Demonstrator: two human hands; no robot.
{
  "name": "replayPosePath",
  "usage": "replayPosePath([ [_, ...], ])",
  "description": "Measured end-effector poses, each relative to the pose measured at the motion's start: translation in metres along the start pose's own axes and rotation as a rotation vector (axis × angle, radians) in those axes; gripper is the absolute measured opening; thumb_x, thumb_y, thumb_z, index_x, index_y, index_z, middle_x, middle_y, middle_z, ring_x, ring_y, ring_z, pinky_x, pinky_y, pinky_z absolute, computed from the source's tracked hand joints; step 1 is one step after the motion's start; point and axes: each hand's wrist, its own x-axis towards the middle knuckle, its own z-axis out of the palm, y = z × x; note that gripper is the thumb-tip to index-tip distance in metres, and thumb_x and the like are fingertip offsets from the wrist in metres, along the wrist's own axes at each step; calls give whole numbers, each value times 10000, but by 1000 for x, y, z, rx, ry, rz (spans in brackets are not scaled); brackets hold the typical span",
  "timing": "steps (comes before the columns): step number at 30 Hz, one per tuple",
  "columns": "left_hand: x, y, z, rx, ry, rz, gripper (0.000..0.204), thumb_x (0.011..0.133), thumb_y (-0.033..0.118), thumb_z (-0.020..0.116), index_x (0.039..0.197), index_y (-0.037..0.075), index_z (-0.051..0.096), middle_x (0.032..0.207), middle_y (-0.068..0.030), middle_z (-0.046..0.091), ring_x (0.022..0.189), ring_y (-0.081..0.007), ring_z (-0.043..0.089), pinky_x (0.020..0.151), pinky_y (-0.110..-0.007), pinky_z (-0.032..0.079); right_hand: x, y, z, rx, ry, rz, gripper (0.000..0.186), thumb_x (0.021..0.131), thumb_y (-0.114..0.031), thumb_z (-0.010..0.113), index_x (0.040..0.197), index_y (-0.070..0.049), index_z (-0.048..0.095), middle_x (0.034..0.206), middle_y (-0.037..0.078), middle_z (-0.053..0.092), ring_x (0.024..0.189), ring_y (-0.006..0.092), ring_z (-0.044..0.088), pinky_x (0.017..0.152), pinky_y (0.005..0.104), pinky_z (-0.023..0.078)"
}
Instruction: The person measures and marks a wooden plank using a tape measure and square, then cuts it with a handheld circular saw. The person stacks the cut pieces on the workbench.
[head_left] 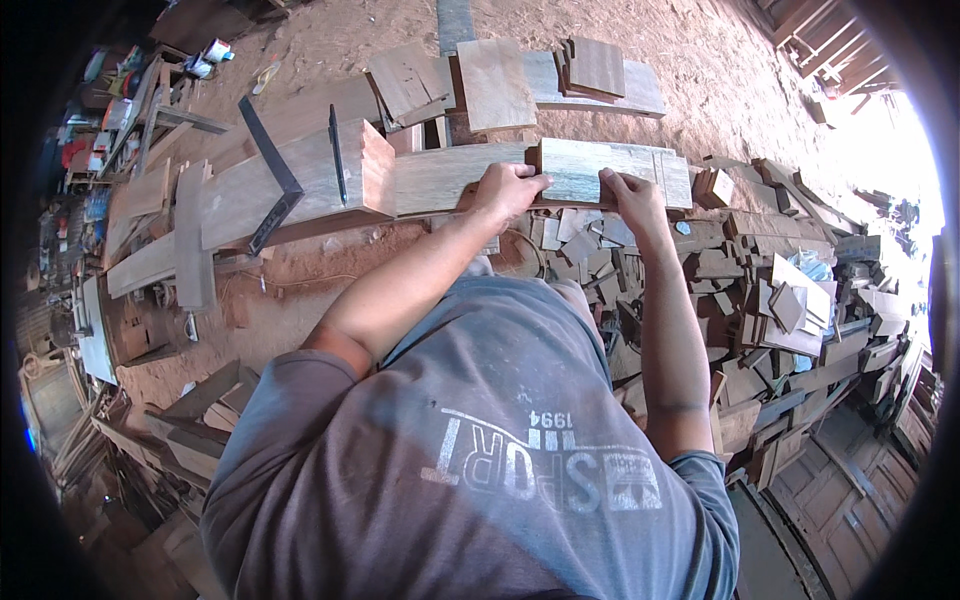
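Observation:
A short, pale wooden board (585, 165) lies across the right part of a long plank bench (430, 175) in front of me. My left hand (507, 190) is closed at the board's left end, thumb and forefinger pinching its edge. Farther right, my right hand (637, 203) grips the near edge of the same board, with the thumb on top. The undersides of both hands' fingers are partly hidden. To the left of my hands, a dark carpenter's square (285, 185) and a thin dark strip (337, 155) rest on a thick wooden block (300, 195).
Beyond the bench, cut wooden pieces (495, 85) sit on another long plank (640, 95). A large heap of offcuts (790, 310) spreads along my right side. Tools and cans (205, 58) crowd the far left, and more boards (190, 235) lean at the left end.

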Motion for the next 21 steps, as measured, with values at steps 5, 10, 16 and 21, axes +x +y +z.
replayPosePath([
  [5, -5, -10, 2, 26, 73, 81, 828, 902, 456, 888, 1452, -110, 638, 1256, -254, 788, 1116, -286, 790, 997, -375, 611, -21, -29, -18, 9, 23, 27, 594, 1083, -466, 611, 1369, 41, 732, 1166, 210, 810, 1105, 305, 775, 994, 400, 577],
  [10, -19, -29, 1, 189, 52, 384, 950, 848, 405, 949, 1536, -102, 535, 1263, -227, 774, 1068, -276, 798, 959, -397, 642, -45, 15, -14, -17, 2, -316, 354, 1048, -129, 654, 1359, 20, 730, 1312, 149, 768, 1227, 233, 720, 1073, 373, 553],
  [16, -7, -50, 12, 151, 107, 498, 786, 876, 252, 928, 1523, -34, 585, 1212, -163, 799, 1048, -226, 802, 936, -362, 642, -62, 20, 13, -323, 240, -585, 362, 933, -204, 841, 1231, -10, 777, 1309, 155, 742, 1264, 370, 663, 1089, 467, 538],
  [21, 2, -63, 24, 162, 203, 535, 665, 864, 173, 914, 1438, -31, 649, 1089, -159, 808, 911, -235, 807, 825, -365, 659, -55, 29, 19, -321, 307, -616, 333, 927, -235, 871, 1176, -24, 801, 1249, 128, 776, 1198, 337, 704, 1040, 451, 559],
])
